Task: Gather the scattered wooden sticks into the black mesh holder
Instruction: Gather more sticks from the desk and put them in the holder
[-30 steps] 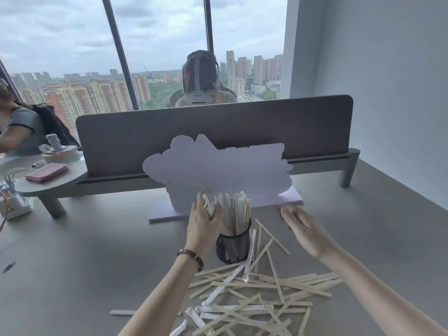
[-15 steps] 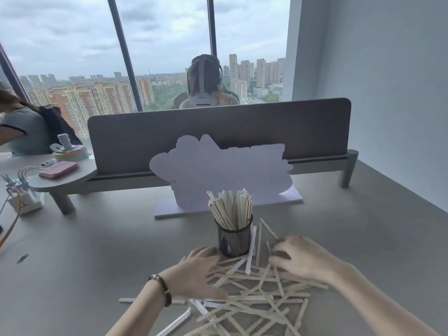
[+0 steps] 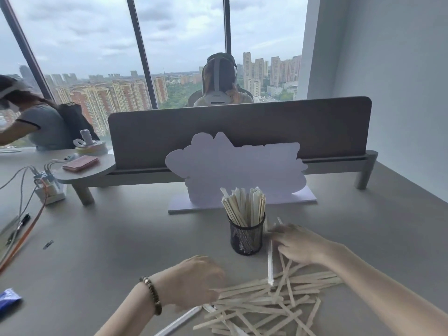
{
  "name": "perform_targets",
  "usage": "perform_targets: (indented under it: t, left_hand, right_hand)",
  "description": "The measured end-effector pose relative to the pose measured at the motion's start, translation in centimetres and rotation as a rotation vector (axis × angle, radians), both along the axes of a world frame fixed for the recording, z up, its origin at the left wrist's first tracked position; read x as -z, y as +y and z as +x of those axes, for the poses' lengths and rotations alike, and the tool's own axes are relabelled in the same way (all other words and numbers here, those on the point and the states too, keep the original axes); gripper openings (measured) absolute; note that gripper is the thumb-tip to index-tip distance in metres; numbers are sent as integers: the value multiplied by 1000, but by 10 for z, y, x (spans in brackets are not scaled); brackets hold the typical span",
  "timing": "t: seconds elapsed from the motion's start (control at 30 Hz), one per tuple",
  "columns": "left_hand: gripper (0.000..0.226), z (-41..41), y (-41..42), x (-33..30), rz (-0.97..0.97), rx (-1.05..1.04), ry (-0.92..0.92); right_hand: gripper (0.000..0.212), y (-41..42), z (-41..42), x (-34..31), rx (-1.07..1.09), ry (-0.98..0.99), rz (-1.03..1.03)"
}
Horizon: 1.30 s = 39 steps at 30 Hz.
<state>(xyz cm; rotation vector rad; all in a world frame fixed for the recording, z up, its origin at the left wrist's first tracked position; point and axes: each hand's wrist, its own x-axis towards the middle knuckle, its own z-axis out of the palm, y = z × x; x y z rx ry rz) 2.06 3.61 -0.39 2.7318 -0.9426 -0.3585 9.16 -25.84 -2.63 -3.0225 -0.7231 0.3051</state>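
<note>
Both hands rest on the scattered wooden sticks (image 3: 266, 301): your left hand (image 3: 194, 283) at the pile's left edge, the black mesh holder (image 3: 246, 235) upright between, your right hand (image 3: 299, 244) nearer it, over sticks lying mostly crosswise; motion blur hides both grips.

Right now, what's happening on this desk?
A person is collecting wooden sticks scattered on the grey desk into a black mesh holder, which already stands packed with upright sticks. The left hand and right hand are both down on the loose pile; motion blur hides whether either grips any.
</note>
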Motion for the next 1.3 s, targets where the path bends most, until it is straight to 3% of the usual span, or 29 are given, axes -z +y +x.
perform_targets:
  t: [0.1,0.33,0.5,0.63,0.67,0.77,0.8,1.0,1.07,1.17,1.2,1.3]
  left_hand:
    - [66,-2,23,-1,162,-104,56]
    - [91,-19,49,4,306,-153,154]
    - [61,-34,39,-1,271,-185,93]
    - [32,-46,39,2,225,-201,3]
    - [31,-48,39,4,214,-190,-27]
    - [31,-51,39,8,175,-170,-85]
    - [28,-52,38,7,173,-163,-100]
    - [12,-52,21,7,102,-170,-156]
    - [32,-49,14,12,13,-192,-153]
    - [98,-42,1,15,39,-98,-67]
    - [111,-41,-6,14,86,-47,0]
    - [118,-38,-23,18,152,67,111]
  right_hand:
    - [41,-3,-11,-6,115,6,-24]
    - [32,-11,-32,-7,207,48,47]
    - [38,-19,-63,-15,190,52,-115]
    - [50,-29,-79,-16,177,122,-117]
    - [60,-32,-84,-17,172,128,-107]
    - [121,-35,-101,-26,143,162,-137]
    - [128,-34,-106,-29,121,173,-157]
    - [117,-19,-128,-26,52,147,-164]
    - [109,-16,-127,-18,40,112,-126]
    - [89,-12,-126,-15,30,94,-18]
    - [81,-11,-126,-15,25,76,2]
    - [57,-6,-125,-17,26,2,17]
